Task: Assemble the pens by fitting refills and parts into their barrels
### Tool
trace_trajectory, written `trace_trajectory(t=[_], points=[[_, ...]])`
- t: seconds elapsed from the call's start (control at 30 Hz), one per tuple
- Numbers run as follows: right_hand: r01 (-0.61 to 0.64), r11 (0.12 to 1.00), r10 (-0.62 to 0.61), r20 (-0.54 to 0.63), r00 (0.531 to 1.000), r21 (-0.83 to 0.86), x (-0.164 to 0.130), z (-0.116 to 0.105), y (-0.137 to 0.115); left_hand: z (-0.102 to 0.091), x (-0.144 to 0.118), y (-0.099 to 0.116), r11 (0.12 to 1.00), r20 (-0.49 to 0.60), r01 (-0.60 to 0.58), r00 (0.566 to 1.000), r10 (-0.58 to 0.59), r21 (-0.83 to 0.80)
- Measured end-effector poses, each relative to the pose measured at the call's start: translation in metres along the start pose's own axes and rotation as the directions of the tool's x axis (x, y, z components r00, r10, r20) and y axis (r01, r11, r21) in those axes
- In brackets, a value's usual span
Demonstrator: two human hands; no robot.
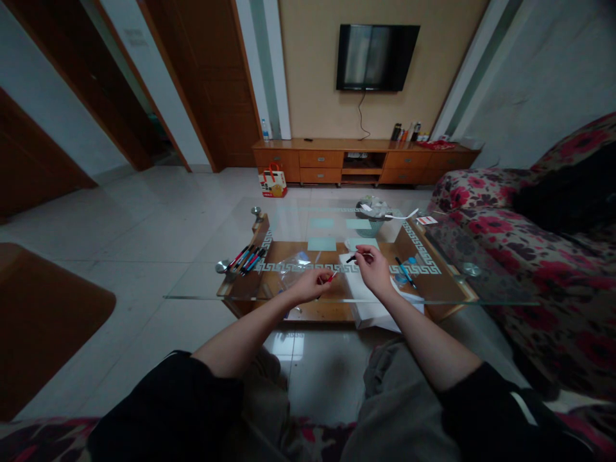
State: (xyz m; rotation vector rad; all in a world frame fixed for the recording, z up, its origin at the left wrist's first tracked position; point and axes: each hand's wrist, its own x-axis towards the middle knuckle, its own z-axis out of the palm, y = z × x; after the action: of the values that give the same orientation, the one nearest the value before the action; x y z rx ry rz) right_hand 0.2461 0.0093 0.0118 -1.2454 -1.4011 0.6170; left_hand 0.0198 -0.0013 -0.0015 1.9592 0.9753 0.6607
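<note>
Above the glass table top (pixel 202 282), my left hand (pixel 312 286) pinches a red pen (pixel 330 278) whose pale tip points right. My right hand (pixel 374 268) is a little higher and to the right. Its fingers are closed on a short black piece (pixel 351 259) that looks like a pen cap. The two held parts are apart. A row of red, blue and black pens (pixel 248 259) lies on the glass to the left. Blue pens (pixel 405 272) lie right of my right hand.
A clear plastic bag (pixel 292 268) is near my left hand. White paper (pixel 368 307) shows on the shelf under the glass. A basket (pixel 369 226) stands toward the far right of the table. A floral sofa (pixel 486 199) stands at the right.
</note>
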Motion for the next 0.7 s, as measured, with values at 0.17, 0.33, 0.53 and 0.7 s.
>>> trace_trajectory(t=[0.17,0.33,0.53,0.7], points=[[0.023,1.0,-0.023,0.003,1.0,0.015,-0.0002,0.0007,0.001,-0.0005,0.0003,-0.0004,1.0,0.011,-0.011,1.0,0.011,0.015],[0.034,0.999,-0.034,0.014,0.999,0.011,-0.0013,0.0001,-0.0005,-0.0001,0.0004,-0.0022,1.0,0.01,-0.01,1.0,0.01,0.011],[0.018,1.0,-0.018,0.054,0.998,0.006,-0.0047,0.0011,-0.0063,-0.001,0.0,-0.0002,1.0,0.016,-0.026,1.0,0.026,0.013],[0.005,0.998,-0.01,0.076,0.997,0.06,-0.0049,0.0029,-0.0044,-0.0015,-0.0004,0.0023,0.999,-0.002,-0.025,1.0,0.025,0.032]])
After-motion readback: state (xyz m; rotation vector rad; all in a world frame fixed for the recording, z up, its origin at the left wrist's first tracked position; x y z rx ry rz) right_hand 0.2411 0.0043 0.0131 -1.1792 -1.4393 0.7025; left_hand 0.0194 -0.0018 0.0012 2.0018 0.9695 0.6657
